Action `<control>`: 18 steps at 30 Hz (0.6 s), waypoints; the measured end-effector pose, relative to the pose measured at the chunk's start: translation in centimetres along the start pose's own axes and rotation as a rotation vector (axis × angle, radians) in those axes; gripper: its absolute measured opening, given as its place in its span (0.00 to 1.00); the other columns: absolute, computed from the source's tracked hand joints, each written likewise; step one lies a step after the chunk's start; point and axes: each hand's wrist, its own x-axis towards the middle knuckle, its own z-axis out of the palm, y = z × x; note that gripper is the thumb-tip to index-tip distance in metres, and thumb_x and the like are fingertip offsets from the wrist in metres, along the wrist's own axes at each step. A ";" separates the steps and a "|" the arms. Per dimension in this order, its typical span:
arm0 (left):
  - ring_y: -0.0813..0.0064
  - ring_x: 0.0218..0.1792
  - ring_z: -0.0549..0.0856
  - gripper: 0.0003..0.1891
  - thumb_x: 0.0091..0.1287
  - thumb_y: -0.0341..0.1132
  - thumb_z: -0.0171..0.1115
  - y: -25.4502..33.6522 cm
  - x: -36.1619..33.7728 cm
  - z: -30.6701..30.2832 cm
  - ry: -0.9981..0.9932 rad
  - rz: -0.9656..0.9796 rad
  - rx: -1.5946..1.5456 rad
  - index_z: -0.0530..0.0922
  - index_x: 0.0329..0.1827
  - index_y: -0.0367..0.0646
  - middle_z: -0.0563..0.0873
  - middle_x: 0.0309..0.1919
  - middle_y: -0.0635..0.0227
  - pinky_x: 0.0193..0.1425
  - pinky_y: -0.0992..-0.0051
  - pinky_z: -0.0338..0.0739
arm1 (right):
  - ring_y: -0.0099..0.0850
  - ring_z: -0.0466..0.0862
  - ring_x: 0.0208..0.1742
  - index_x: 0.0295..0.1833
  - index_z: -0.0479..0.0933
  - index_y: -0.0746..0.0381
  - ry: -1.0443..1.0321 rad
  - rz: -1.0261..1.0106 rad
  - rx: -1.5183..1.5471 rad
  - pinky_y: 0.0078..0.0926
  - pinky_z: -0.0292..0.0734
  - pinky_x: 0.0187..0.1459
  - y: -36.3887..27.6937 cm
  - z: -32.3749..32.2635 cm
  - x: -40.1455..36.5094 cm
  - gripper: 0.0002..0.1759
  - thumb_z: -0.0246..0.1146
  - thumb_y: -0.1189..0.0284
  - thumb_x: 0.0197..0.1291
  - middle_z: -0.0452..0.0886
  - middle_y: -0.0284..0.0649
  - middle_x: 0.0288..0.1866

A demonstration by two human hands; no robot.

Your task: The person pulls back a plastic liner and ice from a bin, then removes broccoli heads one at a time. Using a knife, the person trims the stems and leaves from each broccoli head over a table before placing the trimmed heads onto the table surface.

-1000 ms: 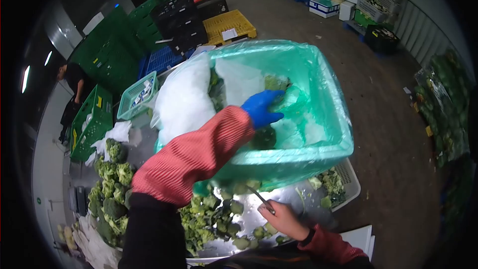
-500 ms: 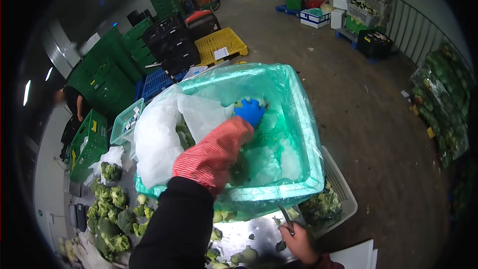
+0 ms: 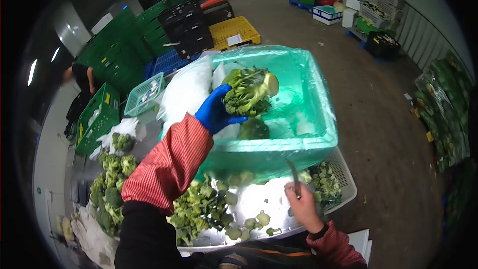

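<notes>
My left hand (image 3: 219,109), in a blue glove, holds a broccoli head (image 3: 246,91) over the green-lined box (image 3: 308,144), its cut stem turned to the right. Below it, another broccoli head (image 3: 254,128) lies inside the box. My bare right hand (image 3: 302,203) grips a knife (image 3: 294,172), blade pointing up, just in front of the box's near side. Between my arms, broccoli pieces (image 3: 199,206) and cut stem ends (image 3: 263,217) lie on the shiny metal table (image 3: 266,197). White wrapping (image 3: 186,89) bulges over the box's left side.
More broccoli (image 3: 113,197) lies at the left, near a small green basket (image 3: 144,94) and a green crate (image 3: 98,119). A white basket of trimmings (image 3: 348,189) stands right of the table. One person (image 3: 82,77) is at the far left. Stacked crates (image 3: 117,45) stand behind.
My left hand has risen out of the box with a broccoli head and moved left and nearer. My right hand, with the knife, has moved slightly up and right.
</notes>
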 end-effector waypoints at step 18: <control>0.56 0.65 0.76 0.30 0.72 0.45 0.56 -16.9 -22.7 -4.8 0.238 -0.042 -0.312 0.62 0.73 0.43 0.73 0.66 0.55 0.65 0.50 0.75 | 0.28 0.79 0.51 0.66 0.68 0.67 -0.398 0.055 0.146 0.27 0.73 0.53 -6.6 11.3 -0.6 0.28 0.58 0.58 0.70 0.81 0.41 0.51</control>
